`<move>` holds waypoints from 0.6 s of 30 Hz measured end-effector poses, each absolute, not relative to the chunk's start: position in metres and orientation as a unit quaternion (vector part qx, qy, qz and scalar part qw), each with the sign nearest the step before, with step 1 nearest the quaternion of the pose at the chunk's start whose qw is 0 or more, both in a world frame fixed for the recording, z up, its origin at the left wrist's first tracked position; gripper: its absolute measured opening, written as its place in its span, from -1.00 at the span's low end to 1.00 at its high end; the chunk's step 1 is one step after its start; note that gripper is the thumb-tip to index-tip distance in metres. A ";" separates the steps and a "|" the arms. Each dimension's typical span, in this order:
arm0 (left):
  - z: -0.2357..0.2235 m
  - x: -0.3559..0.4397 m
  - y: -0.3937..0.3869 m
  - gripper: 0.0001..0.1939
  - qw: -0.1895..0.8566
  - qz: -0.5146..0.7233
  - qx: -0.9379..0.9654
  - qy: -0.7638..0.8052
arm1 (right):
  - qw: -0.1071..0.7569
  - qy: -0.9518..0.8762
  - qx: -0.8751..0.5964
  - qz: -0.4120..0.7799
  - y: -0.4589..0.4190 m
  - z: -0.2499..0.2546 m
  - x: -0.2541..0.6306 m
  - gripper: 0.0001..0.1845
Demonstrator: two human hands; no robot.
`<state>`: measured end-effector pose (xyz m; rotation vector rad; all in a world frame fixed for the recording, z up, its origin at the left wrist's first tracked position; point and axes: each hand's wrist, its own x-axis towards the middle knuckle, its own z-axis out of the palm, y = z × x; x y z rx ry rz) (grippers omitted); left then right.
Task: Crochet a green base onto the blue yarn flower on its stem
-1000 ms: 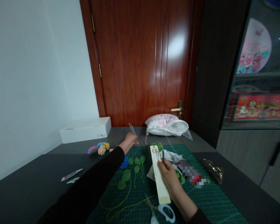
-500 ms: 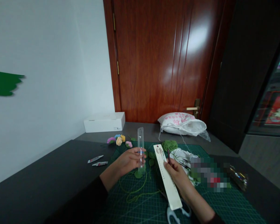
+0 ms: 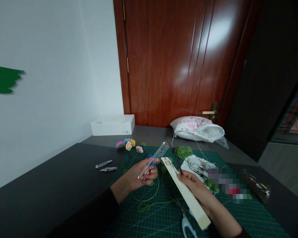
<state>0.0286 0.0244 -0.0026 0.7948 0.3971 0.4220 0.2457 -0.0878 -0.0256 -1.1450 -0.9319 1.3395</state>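
Note:
My left hand (image 3: 143, 173) is closed around a clear plastic sleeve (image 3: 161, 150), which tilts up to the right. A small blue patch (image 3: 152, 161) shows by the fingers; what it is I cannot tell. In my right hand (image 3: 191, 181) is a flat cream ruler (image 3: 186, 195) with marks along one edge, pinched under the thumb. A thin dark stick (image 3: 179, 166) sticks up from the same hand. White-handled scissors (image 3: 186, 226) lie partly beneath the ruler. Green yarn (image 3: 151, 202) loops over the green cutting mat (image 3: 149, 224), and green leaf pieces (image 3: 163, 168) lie between the hands.
Crocheted flowers (image 3: 129, 144) and two small tubes (image 3: 108, 169) lie at left. A green yarn bundle (image 3: 183, 152) and a white cloth (image 3: 192, 164) are beyond my right hand. Behind stand a white box (image 3: 111, 127) and a white sack (image 3: 193, 127). A shiny package (image 3: 259, 188) lies at right.
The clear sleeve has gone from upright to tilted rightward, its top now close to the ruler. The ruler's lower end has swung right, uncovering more of the scissors. The view has shifted slightly.

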 end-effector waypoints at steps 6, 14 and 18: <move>-0.002 0.028 0.021 -0.61 0.842 0.194 0.472 0.176 | 0.463 -0.472 -0.423 0.619 -0.090 -0.019 0.252 -0.37; -0.005 0.016 0.032 -0.38 0.709 0.152 0.671 0.155 | 0.534 -0.424 -0.414 0.602 -0.093 -0.013 0.277 -0.50; -0.009 0.009 0.046 -0.28 0.648 0.166 0.732 0.132 | 0.539 -0.399 -0.384 0.634 -0.096 -0.010 0.283 -0.64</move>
